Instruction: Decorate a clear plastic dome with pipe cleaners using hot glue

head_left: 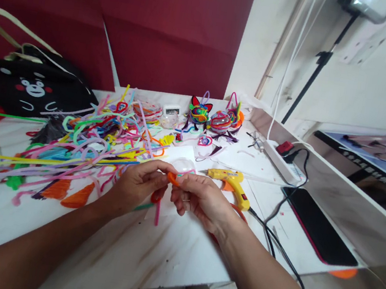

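Note:
Close together over the table's middle, both hands pinch a small orange fuzzy piece (173,178). My left hand (141,185) has its thumb and forefinger pressed at the piece's left side. On its right side, my right hand (199,195) grips it between thumb and curled fingers. A pink strip (157,213) hangs below my left fingers, beside a red bit. Just behind the hands lies a clear round plastic piece (184,165) on white paper. To the right rests a yellow glue gun (242,192).
Tangled colourful pipe cleaners (92,147) cover the table's left side, near a black bag (33,83). Decorated balls (199,112) stand at the back. A power strip (282,163), cables and a phone (319,227) lie right, beside a raised edge.

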Tool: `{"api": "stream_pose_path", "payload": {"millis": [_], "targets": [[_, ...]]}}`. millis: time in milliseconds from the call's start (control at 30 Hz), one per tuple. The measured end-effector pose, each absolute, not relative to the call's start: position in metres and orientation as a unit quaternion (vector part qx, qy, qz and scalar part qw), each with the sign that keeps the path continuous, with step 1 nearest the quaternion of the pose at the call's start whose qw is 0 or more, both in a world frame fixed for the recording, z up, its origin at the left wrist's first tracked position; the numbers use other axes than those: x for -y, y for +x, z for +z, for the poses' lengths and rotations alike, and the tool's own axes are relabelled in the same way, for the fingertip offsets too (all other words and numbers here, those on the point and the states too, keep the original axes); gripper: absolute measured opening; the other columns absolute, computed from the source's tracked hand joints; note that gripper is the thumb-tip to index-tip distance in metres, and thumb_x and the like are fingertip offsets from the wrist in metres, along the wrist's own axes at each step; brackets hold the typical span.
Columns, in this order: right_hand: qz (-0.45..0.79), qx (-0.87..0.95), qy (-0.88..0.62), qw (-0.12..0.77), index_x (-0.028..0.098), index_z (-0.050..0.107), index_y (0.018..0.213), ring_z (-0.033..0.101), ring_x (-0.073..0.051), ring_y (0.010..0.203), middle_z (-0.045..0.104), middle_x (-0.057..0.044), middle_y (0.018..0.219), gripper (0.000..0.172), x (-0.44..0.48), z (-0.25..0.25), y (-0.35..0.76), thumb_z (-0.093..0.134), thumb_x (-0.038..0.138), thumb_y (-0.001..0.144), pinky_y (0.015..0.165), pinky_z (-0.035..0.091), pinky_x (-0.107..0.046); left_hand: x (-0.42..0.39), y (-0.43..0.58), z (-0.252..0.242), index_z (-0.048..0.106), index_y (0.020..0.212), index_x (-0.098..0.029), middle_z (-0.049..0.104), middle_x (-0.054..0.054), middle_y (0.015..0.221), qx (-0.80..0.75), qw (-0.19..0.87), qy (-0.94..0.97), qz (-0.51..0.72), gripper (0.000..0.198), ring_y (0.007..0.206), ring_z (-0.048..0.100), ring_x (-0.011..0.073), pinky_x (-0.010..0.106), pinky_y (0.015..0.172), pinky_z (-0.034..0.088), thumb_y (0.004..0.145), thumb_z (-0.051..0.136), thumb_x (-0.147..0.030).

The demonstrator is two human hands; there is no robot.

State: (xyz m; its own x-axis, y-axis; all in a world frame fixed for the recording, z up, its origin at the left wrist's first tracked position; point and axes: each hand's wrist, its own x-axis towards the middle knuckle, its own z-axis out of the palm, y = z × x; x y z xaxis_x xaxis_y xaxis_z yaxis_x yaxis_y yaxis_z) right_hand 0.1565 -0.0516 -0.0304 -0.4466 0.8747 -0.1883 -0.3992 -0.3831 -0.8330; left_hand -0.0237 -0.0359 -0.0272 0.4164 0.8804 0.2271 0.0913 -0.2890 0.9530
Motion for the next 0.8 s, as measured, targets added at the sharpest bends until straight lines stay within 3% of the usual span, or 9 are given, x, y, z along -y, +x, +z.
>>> {"api": "stream_pose_path", "payload": {"millis": [267, 533, 800], "targets": [[0.64, 0.428, -0.374, 0.517, 0.017, 0.063, 0.072, 0.054, -0.009, 0.05, 0.065, 0.0, 0.066, 0.025, 0.054, -0.024, 0.155, 0.07, 0.041, 0.072, 0.045, 0.044, -0.02, 0.04, -0.021, -0.02, 0.062, 0.084, -0.017, 0.058, -0.004, 0.054, -0.41, 0.482, 0.665, 0.397, 0.022, 0.047, 0.054, 0.0115, 0.024, 0.049, 0.045, 0.084, 0.065, -0.038], [0.509, 0.534, -0.417, 0.531, 0.018, 0.065, 0.081, 0.049, -0.011, 0.052, 0.06, 0.001, 0.063, 0.025, 0.055, -0.033, 0.15, 0.07, 0.042, 0.078, 0.047, 0.043, -0.023, 0.038, -0.02, -0.018, 0.061, 0.08, -0.016, 0.057, -0.004, 0.051, -0.418, 0.477, 0.671, 0.384, 0.028, 0.045, 0.052, 0.0107, 0.023, 0.048, 0.042, 0.083, 0.064, -0.044], [0.395, 0.602, -0.452, 0.526, 0.019, 0.069, 0.084, 0.055, -0.014, 0.059, 0.066, -0.002, 0.071, 0.022, 0.056, -0.039, 0.149, 0.059, 0.038, 0.087, 0.052, 0.044, -0.025, 0.039, -0.018, -0.023, 0.06, 0.078, -0.015, 0.061, -0.002, 0.053, -0.424, 0.503, 0.64, 0.397, 0.033, 0.043, 0.054, 0.0118, 0.024, 0.045, 0.042, 0.08, 0.067, -0.047]]}}
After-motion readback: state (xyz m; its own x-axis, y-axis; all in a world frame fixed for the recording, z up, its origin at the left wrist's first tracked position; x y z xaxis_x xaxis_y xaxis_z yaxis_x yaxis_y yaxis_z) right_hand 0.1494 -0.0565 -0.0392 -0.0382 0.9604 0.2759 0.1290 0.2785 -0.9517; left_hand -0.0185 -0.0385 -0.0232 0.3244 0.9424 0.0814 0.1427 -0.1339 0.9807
